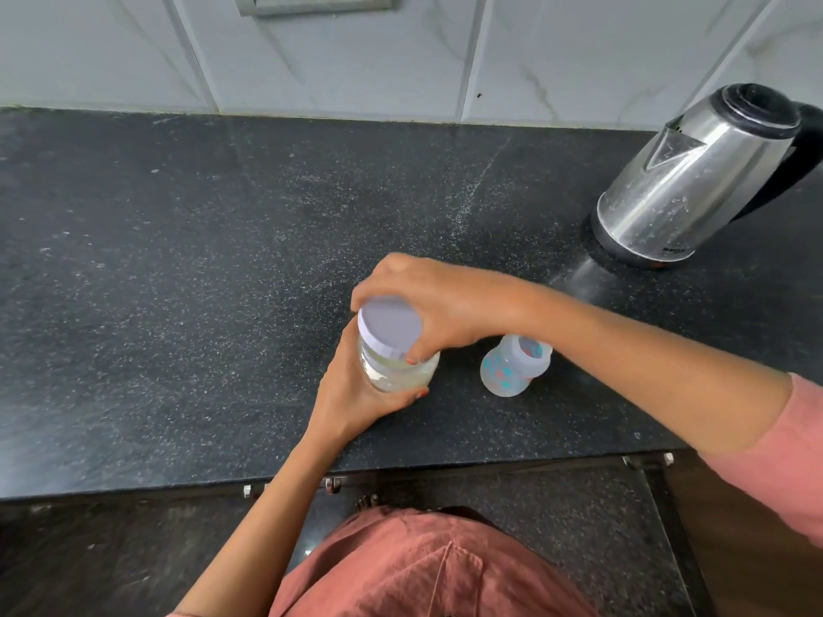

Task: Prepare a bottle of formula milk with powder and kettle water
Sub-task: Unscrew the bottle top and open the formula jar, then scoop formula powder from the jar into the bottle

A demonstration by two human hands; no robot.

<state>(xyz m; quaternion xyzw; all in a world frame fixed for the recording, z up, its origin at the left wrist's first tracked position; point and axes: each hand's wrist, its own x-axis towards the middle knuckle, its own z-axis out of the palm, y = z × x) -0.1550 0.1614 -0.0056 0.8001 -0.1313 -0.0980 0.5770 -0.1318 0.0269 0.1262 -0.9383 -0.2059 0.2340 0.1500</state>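
Left hand (pixel 352 389) is wrapping the powder jar (pixel 396 367) to steady it while the right hand (pixel 427 305) is clamping the lid (pixel 389 322), likely twisting; open bottle (pixel 514 365) waiting beside.

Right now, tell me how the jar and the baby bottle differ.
The jar is capped with a white lid; the baby bottle stands open-topped. The jar is gripped by both the left hand and right hand; the bottle stands untouched. The jar is plain; the bottle carries coloured prints. Both are translucent.
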